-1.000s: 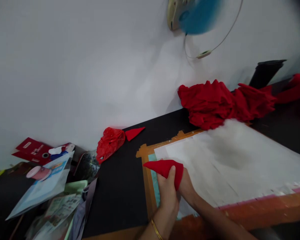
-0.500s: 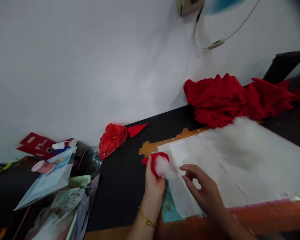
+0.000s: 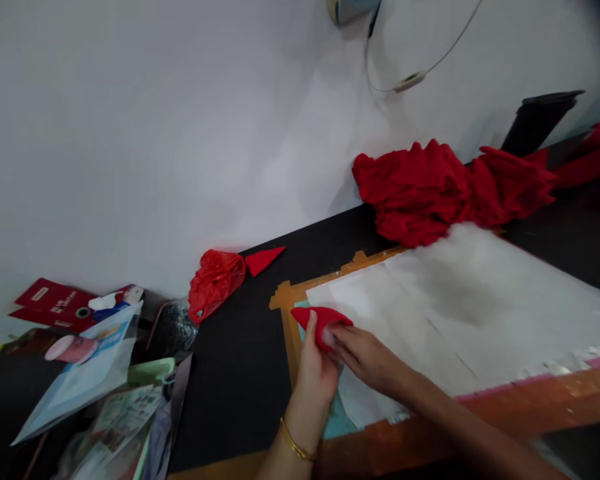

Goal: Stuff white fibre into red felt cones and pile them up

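A small pointed red fabric piece (image 3: 325,316), open on its near side, is gripped by my left hand (image 3: 317,373), thumb on top. My right hand (image 3: 363,350) has its fingers pressed together at the opening, around a wisp of white stuffing (image 3: 329,336); the fingertips are partly hidden by the fabric. A larger heap of white fluffy stuffing (image 3: 467,250) lies on the white sheet (image 3: 405,327) under and beyond my hands.
Crumpled red cloth (image 3: 430,190) is heaped along the wall. A red plastic bag (image 3: 216,280) and a flat red triangle (image 3: 265,259) lie at the back left. Farther left are a pink-labelled spool (image 3: 73,349), a red box (image 3: 55,303) and a green bin (image 3: 153,371).
My right hand has moved left to the red fabric and closed at its opening. Much of the white stuffing that bulged out there is now out of sight. The view has shifted slightly.
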The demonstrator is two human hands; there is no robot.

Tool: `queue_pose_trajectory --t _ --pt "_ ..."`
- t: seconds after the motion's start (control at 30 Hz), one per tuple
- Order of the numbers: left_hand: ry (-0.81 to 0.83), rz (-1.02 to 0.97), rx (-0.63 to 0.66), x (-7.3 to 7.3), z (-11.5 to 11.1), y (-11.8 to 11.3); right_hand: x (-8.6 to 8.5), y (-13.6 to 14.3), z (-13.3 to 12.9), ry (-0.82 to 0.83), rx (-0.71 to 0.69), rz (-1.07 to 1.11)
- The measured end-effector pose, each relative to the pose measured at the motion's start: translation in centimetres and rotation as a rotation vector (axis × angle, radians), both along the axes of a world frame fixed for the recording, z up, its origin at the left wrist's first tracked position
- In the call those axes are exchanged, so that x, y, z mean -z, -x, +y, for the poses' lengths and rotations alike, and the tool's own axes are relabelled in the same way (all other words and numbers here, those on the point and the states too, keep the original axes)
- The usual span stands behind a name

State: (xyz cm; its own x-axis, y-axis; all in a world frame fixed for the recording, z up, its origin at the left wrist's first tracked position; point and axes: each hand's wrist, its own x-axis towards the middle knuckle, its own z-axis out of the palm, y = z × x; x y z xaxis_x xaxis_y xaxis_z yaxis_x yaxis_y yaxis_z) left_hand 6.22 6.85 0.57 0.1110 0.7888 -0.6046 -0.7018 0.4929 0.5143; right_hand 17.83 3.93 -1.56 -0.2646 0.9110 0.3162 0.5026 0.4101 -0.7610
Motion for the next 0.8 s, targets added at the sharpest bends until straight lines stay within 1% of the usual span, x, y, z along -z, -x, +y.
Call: queue_pose_trajectory --t 0.07,0.17,0.2,0.27,0.33,0.4,0.47,0.5,0.57,0.63,0.67,0.73,0.8 --pt "0.024 -0.031 -0.021 0.1 0.8 0.7 -0.4 -1.3 -0.2 -0.015 0.036 0.068" --pt "0.034 -0.059 -0.105 0.0 2.0 1.6 0.0 -2.2 -1.1 0.030 0.216 0.126" --pt "0.029 -0.064 -0.121 0.0 2.2 1.8 0.2 -2.1 -1.5 0.064 0.247 0.140" --pt "0.026 -0.069 -0.137 0.0 2.2 1.7 0.8 -1.4 -1.9 0.126 0.235 0.179" --pt "0.033 -0.063 -0.136 0.1 1.8 1.3 1.1 -0.4 -1.9 0.150 0.227 0.228" --pt "0.045 -0.059 -0.118 0.2 1.1 0.8 1.0 0.3 -1.3 0.118 0.278 0.251" --pt "0.051 -0.077 -0.084 0.1 0.4 0.4 0.8 0.4 -0.6 0.019 0.351 0.225" --pt "0.052 -0.093 -0.071 0.0 0.1 0.3 0.8 0.3 -0.2 -0.056 0.371 0.191" --pt "0.061 -0.131 -0.047 -0.2 -0.4 0.4 1.1 -0.1 0.2 -0.232 0.341 0.078" --pt "0.073 -0.156 -0.032 -0.3 -0.5 0.7 1.5 -0.2 0.0 -0.397 0.235 -0.075" --pt "0.079 -0.162 -0.023 -0.4 -0.5 0.9 1.8 -0.2 -0.2 -0.452 0.182 -0.154" --pt "0.087 -0.169 -0.004 -0.3 -0.3 1.2 2.0 -0.1 -0.6 -0.481 0.114 -0.282" --pt "0.076 -0.176 0.005 -0.1 -0.2 1.4 1.8 -0.2 -1.0 -0.429 0.088 -0.351"
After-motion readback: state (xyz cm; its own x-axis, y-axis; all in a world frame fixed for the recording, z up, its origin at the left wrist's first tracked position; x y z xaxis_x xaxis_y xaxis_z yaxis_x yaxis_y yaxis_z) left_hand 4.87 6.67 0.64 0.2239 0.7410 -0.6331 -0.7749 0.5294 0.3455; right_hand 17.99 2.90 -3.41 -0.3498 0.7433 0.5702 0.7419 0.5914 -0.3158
